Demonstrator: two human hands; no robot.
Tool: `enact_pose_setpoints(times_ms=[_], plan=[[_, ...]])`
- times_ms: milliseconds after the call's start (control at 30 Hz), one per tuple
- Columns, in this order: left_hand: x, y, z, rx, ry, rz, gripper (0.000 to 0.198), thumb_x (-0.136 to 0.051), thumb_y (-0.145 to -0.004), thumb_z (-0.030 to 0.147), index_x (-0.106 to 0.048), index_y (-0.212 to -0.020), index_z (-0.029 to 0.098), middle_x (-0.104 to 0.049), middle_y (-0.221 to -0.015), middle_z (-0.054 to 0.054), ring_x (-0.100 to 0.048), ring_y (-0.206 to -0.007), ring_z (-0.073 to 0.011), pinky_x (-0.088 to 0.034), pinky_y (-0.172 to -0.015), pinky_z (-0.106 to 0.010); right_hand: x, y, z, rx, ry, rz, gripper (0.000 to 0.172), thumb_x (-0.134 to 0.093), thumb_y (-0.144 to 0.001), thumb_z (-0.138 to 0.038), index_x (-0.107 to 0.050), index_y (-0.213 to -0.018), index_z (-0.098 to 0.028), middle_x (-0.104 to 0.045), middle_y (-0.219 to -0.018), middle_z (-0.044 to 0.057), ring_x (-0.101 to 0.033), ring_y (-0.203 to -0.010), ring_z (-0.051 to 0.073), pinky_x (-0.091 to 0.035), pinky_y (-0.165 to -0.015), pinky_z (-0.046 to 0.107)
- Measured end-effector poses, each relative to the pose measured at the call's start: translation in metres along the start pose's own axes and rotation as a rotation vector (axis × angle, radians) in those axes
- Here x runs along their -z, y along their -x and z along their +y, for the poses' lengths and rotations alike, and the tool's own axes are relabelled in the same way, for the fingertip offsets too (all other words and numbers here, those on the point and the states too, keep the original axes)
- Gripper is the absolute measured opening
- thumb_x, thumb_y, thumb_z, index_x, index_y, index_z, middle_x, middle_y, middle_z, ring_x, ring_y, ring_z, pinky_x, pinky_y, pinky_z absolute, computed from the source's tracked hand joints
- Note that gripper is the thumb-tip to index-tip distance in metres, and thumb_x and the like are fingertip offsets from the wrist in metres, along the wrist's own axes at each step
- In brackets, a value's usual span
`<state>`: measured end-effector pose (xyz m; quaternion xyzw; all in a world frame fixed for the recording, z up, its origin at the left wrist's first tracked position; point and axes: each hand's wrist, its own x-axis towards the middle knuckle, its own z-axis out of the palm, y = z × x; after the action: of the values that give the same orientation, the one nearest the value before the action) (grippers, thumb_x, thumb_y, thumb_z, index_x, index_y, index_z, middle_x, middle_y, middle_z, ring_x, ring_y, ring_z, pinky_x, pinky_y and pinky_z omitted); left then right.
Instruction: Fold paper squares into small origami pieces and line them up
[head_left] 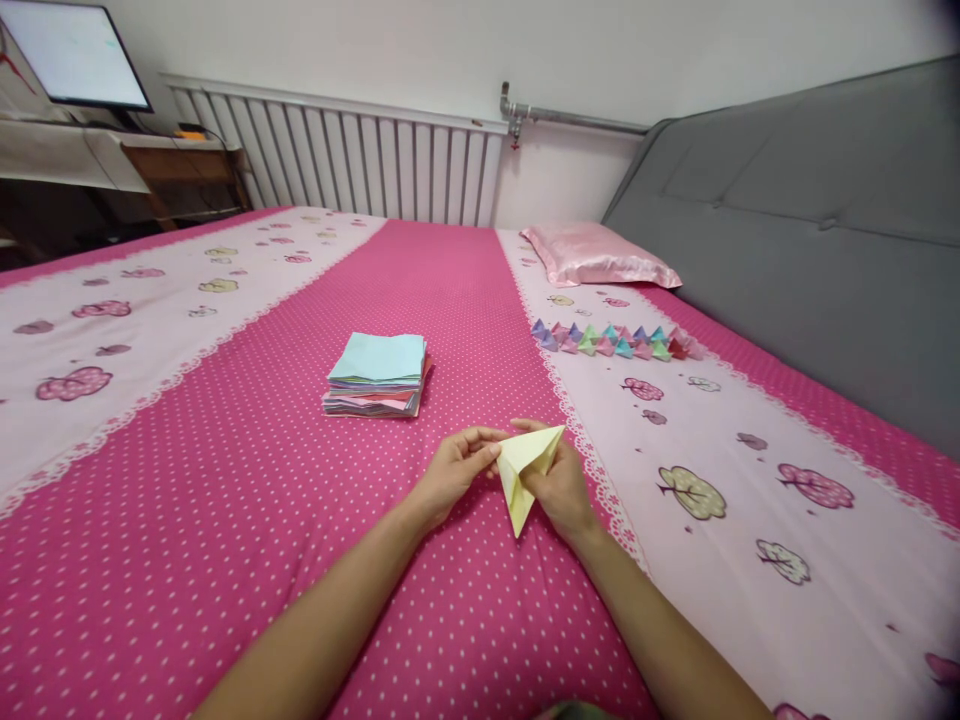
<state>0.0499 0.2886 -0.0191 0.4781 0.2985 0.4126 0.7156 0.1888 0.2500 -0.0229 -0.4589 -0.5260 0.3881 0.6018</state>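
A pale yellow sheet of folded paper (519, 460) is held up over the pink bed, partly folded into a pointed shape with one tip hanging down. My left hand (457, 468) pinches its left corner between thumb and fingers. On the other side my right hand (561, 488) grips the paper, its thumb pushed into the fold and its fingers mostly hidden behind. Beyond my left hand lies a stack of coloured paper (377, 360) with a light blue sheet on top. To the upper right, small folded paper pieces (607, 342) in several colours stand in two rows.
A dotted pink bedspread (285, 520) with pale printed bands covers the bed. At the far right lies a pink satin pillow (596, 255) near the grey headboard (817, 220). A white radiator (352, 160) runs along the wall, and a monitor (75, 55) stands on a desk at the left.
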Motion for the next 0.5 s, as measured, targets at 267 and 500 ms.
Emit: enact_pose_setpoints(times_ms=[267, 500], plan=[[-0.008, 0.004, -0.001, -0.007, -0.038, -0.058, 0.048, -0.065, -0.072, 0.040, -0.060, -0.112, 0.015, -0.064, -0.106, -0.010, -0.058, -0.093, -0.0187, -0.042, -0.081, -0.027, 0.002, 0.001, 0.002, 0.029, 0.185, 0.173, 0.028, -0.062, -0.067, -0.016, -0.064, -0.095, -0.017, -0.068, -0.094, 0.007, -0.063, -0.082, 0.021, -0.051, -0.070, 0.032], [-0.016, 0.012, -0.007, -0.064, -0.212, -0.190, 0.071, -0.072, -0.066, 0.029, -0.043, -0.130, 0.017, -0.060, -0.110, -0.009, -0.056, -0.093, -0.0194, -0.044, -0.077, -0.026, 0.001, 0.004, -0.003, 0.111, 0.446, 0.206, 0.032, -0.055, -0.065, -0.012, -0.067, -0.093, -0.019, -0.066, -0.090, 0.005, -0.061, -0.074, 0.018, -0.049, -0.064, 0.029]])
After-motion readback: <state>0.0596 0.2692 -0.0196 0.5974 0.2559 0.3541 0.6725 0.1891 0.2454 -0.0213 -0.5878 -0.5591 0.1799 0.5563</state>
